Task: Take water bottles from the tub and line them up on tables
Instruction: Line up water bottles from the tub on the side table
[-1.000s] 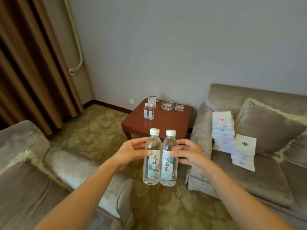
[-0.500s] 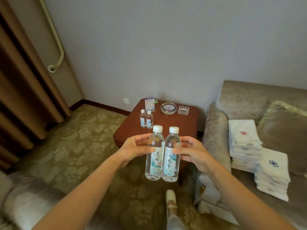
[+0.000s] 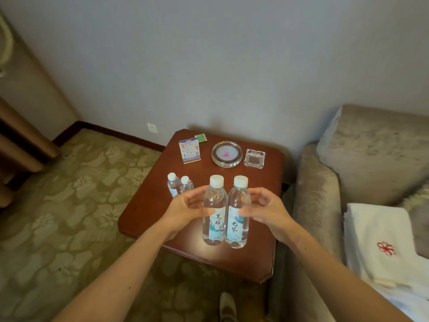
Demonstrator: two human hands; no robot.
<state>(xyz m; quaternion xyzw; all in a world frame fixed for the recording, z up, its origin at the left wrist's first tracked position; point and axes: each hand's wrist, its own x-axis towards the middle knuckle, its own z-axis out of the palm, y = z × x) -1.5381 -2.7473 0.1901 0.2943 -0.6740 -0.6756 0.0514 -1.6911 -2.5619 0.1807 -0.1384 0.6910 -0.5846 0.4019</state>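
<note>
Over the table (image 3: 160, 219), left hand (image 3: 183, 211) fingers (image 3: 196, 195) clasp the left bottle (image 3: 214, 203), right hand (image 3: 267, 213) fingers (image 3: 258, 194) the right bottle (image 3: 239, 205)

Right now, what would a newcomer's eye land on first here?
Dead centre, two white-capped water bottles are held upright side by side: the left hand grips the left bottle and the right hand the right bottle, over the near part of the red-brown table. Behind them to the left stand two more bottles. Along the far edge sit a card, a round glass dish and a square glass dish.
</note>
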